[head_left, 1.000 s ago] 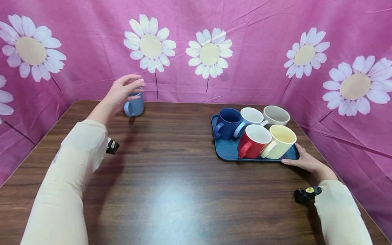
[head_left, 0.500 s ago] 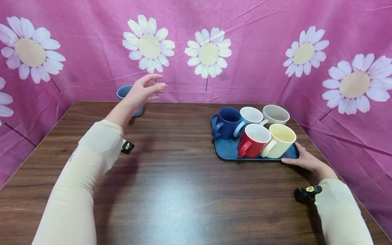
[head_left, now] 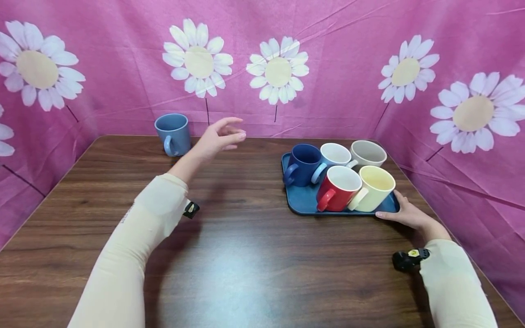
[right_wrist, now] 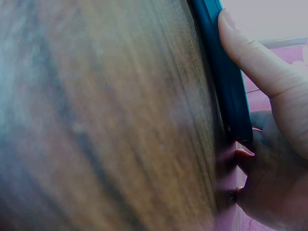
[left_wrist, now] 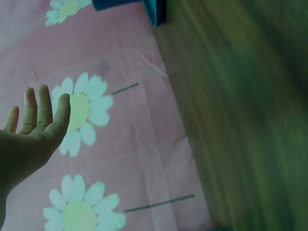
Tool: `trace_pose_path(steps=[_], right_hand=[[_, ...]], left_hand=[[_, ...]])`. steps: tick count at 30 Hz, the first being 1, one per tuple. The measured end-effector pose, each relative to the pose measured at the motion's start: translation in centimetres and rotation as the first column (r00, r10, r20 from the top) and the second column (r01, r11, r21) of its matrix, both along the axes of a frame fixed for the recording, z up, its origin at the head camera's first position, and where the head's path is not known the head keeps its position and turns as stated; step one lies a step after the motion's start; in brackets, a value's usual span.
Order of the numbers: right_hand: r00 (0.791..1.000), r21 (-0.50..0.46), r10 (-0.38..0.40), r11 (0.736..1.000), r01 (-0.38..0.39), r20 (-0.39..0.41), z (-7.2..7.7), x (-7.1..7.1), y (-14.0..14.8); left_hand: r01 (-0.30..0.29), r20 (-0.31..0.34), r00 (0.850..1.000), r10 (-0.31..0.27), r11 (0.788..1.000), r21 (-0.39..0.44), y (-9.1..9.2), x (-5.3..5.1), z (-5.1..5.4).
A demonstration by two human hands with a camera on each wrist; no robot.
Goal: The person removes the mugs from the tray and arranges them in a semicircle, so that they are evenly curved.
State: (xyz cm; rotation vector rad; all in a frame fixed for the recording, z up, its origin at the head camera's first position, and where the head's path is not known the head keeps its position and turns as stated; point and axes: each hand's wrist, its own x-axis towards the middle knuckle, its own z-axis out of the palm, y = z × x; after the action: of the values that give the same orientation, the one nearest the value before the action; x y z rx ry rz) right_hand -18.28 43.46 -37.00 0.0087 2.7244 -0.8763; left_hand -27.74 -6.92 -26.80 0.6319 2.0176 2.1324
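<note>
My left hand [head_left: 214, 139] hangs over the back of the table with loosely bent fingers and nothing in it; in the left wrist view its fingers [left_wrist: 44, 108] spread in front of the cloth. A grey-blue mug [head_left: 174, 136] stands upright to its left, apart from it. My right hand [head_left: 410, 215] grips the near right corner of a dark blue tray [head_left: 301, 202], thumb on the front rim. On the tray stand a navy mug [head_left: 302, 171], a red mug [head_left: 334, 193], a pale yellow mug [head_left: 376, 191], a light blue mug [head_left: 335, 157] and a grey mug [head_left: 368, 157].
The brown wooden table [head_left: 246, 255] ends at a pink cloth backdrop [head_left: 328, 82] with white daisies, which also runs along both sides. The tray sits at the right part of the table, close to its right edge.
My left hand has moved right and slightly down, away from the grey-blue mug, which now shows fully. My right hand, the tray and its mugs stay in place.
</note>
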Motion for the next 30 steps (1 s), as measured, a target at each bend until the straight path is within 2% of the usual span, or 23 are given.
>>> trace_pose_path(steps=[11,24,30], right_hand=[[1.0,0.003,0.0,1.0,0.0,0.004,0.1,0.1,-0.3],[1.0,0.007,0.002,1.0,-0.002,0.003,0.3,0.1,-0.5],[1.0,0.018,0.0,1.0,0.0,0.004,0.3,0.2,-0.4]], left_hand=[[0.02,0.018,1.0,-0.02,1.0,-0.019,3.5,0.2,-3.1],[0.034,0.112,0.993,-0.033,0.999,-0.006,6.8,-0.1,-5.6],[0.023,0.146,0.989,-0.023,1.0,0.004,8.2,-0.3,-6.7]])
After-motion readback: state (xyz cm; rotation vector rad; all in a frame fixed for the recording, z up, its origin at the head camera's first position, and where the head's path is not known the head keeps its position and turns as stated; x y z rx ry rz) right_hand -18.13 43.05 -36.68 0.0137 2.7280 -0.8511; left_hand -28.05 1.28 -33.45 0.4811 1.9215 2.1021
